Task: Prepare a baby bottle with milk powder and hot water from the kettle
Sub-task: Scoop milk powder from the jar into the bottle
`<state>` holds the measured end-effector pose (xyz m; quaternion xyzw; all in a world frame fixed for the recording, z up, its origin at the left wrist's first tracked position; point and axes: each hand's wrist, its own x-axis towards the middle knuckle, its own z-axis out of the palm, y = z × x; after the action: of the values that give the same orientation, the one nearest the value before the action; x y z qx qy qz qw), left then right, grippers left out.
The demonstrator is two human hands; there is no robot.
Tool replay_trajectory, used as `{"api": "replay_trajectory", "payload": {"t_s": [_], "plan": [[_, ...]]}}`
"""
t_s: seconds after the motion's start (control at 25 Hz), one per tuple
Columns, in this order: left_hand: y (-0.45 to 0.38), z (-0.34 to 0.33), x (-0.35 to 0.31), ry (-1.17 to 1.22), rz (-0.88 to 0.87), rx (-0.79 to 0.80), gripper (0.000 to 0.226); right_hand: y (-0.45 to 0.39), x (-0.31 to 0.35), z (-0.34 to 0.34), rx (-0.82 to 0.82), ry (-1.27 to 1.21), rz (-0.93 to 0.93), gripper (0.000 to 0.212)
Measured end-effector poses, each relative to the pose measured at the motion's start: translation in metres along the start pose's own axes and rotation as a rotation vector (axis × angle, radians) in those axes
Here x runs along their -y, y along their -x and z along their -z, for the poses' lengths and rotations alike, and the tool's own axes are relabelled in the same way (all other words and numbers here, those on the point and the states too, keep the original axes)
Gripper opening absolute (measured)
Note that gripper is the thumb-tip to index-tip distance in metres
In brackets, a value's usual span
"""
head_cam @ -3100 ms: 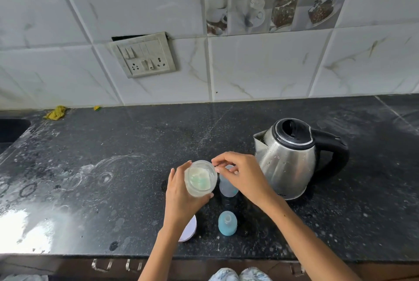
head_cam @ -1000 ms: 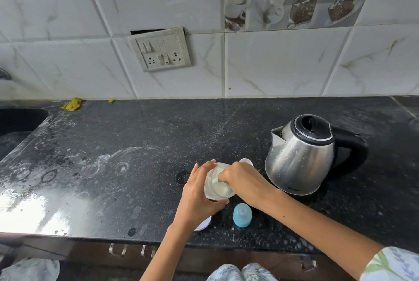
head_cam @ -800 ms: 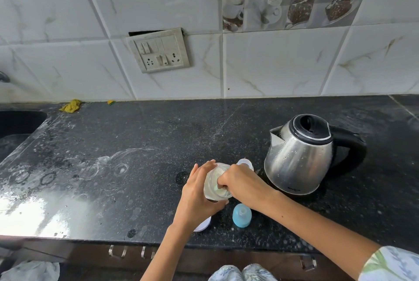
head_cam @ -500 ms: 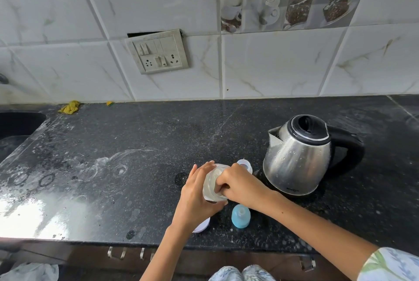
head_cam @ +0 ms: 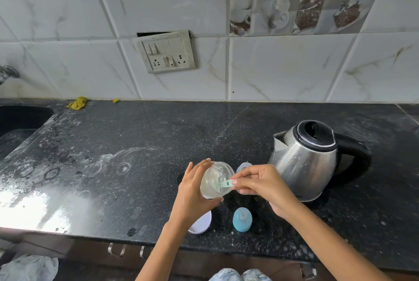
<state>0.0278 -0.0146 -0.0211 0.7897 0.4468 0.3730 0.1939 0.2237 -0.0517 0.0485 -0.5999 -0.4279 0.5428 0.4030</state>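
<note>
My left hand [head_cam: 192,192] holds a clear jar of milk powder [head_cam: 215,181], tilted with its mouth toward my right hand. The fingers of my right hand [head_cam: 260,184] pinch the handle of a pale green scoop [head_cam: 223,183] that reaches into the jar. Behind my right hand stands the open baby bottle [head_cam: 243,166], mostly hidden. A blue bottle top with teat [head_cam: 242,219] sits on the counter near the front edge. The steel kettle [head_cam: 306,163] with a black handle stands to the right.
A white lid [head_cam: 201,224] lies under my left wrist at the black counter's [head_cam: 136,144] front edge. A sink [head_cam: 20,120] is at far left, a yellow rag [head_cam: 77,103] by the wall, and a switch plate [head_cam: 166,53] on the tiles.
My right hand was covering the jar's mouth and has drawn back to the right, so the green scoop's handle now shows between its fingers. The jar is tilted more.
</note>
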Motion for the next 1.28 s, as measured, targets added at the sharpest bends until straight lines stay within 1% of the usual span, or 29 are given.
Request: {"api": "replay_trajectory", "payload": {"t_s": [0.16, 0.28, 0.32, 0.4, 0.48, 0.52, 0.6, 0.76, 0.84, 1.08, 1.16, 1.28], "plan": [[0.000, 0.000, 0.001, 0.009, 0.008, -0.004, 0.088, 0.005, -0.009, 0.002, -0.071, -0.235, -0.090, 0.008], [0.002, 0.001, 0.002, 0.018, 0.038, -0.012, 0.087, 0.008, -0.019, 0.001, -0.131, -0.291, -0.065, 0.007], [0.003, 0.001, 0.002, 0.016, 0.049, -0.015, 0.087, 0.009, -0.022, -0.001, -0.166, -0.260, -0.016, 0.007], [0.004, 0.001, 0.000, 0.022, 0.088, -0.022, 0.087, 0.010, -0.028, -0.005, -0.252, -0.092, 0.157, 0.008], [0.005, 0.001, -0.003, 0.030, 0.129, -0.028, 0.089, 0.011, -0.032, -0.007, -0.303, 0.077, 0.316, 0.008], [0.005, 0.001, -0.004, 0.036, 0.140, -0.030, 0.089, 0.011, -0.033, -0.008, -0.319, 0.116, 0.364, 0.008], [0.006, 0.002, -0.006, 0.043, 0.157, -0.036, 0.090, 0.011, -0.034, -0.008, -0.341, 0.159, 0.422, 0.008], [0.007, 0.001, -0.005, 0.039, 0.185, -0.031, 0.090, 0.008, -0.040, -0.010, -0.353, 0.200, 0.464, 0.008], [0.008, 0.000, -0.004, 0.036, 0.194, -0.030, 0.090, 0.006, -0.042, -0.010, -0.338, 0.146, 0.416, 0.009], [0.008, -0.005, 0.000, 0.103, 0.278, -0.034, 0.081, 0.000, -0.032, -0.010, -0.281, -0.312, 0.062, 0.006], [0.005, -0.009, 0.005, 0.138, 0.317, -0.032, 0.078, -0.002, -0.028, -0.012, -0.270, -0.374, 0.010, 0.008], [0.002, -0.017, 0.015, 0.183, 0.375, -0.033, 0.079, -0.005, -0.023, -0.016, -0.281, -0.397, -0.011, 0.008]]}}
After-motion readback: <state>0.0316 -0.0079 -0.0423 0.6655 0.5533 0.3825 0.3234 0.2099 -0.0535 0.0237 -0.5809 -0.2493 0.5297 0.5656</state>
